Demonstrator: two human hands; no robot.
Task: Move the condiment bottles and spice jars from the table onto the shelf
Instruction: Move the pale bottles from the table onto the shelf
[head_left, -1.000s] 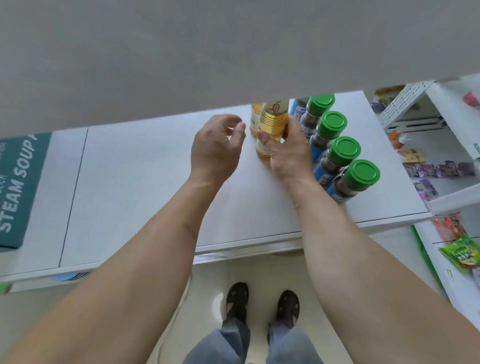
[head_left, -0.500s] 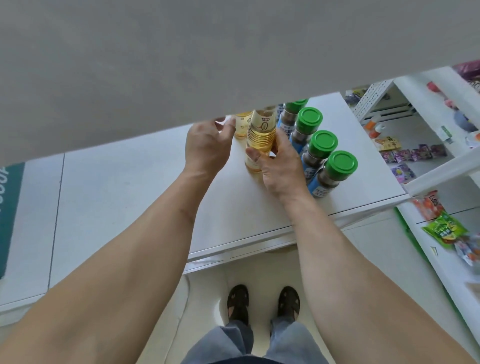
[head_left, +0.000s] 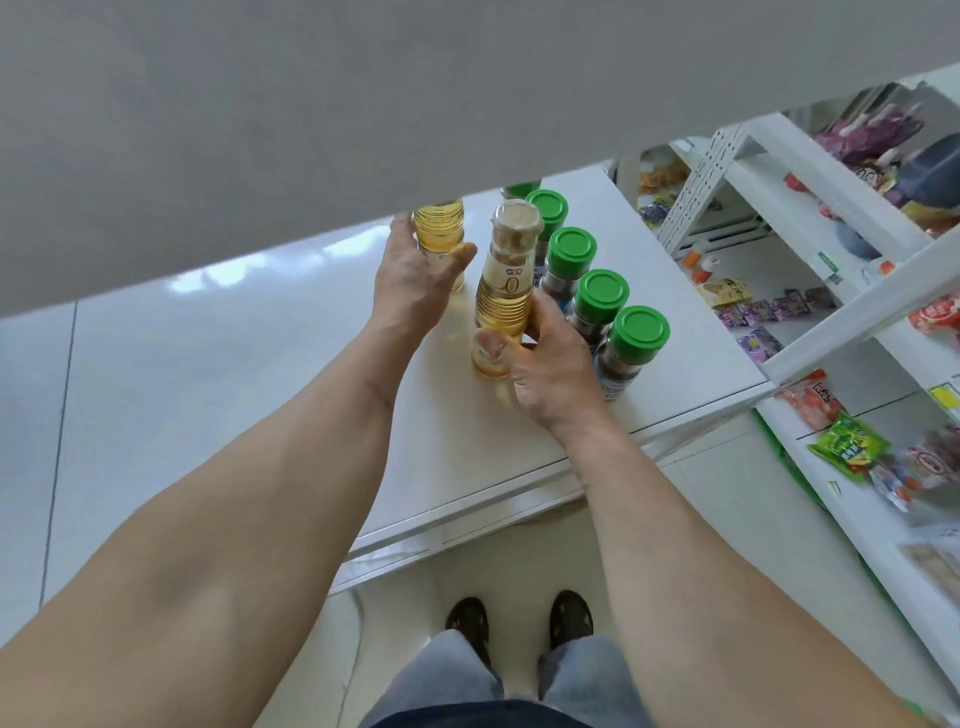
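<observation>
**Both hands on yellow bottles at the white shelf**

The right hand (head_left: 545, 369) wraps its fingers and thumb around the lower body of a ribbed bottle of yellow liquid (head_left: 506, 291), gripping it upright on the white shelf surface (head_left: 260, 364). The bottle's pale cap tilts slightly toward the camera. Whether its base touches the surface, I cannot tell; the hand covers it.

Over on the other side, the left hand (head_left: 415, 280) curls round a second yellow bottle (head_left: 439, 228), thumb on the right flank, fingers hidden behind it. That bottle's top is cut off by the grey shelf board above (head_left: 363, 104).

Just beside the right hand, a row of green-capped spice jars (head_left: 600, 301) stands upright, running diagonally toward the shelf's front edge, the nearest jar touching the right hand's knuckles.

Off to the right, a white rack (head_left: 779, 171) holds packaged snacks (head_left: 847, 447).
</observation>
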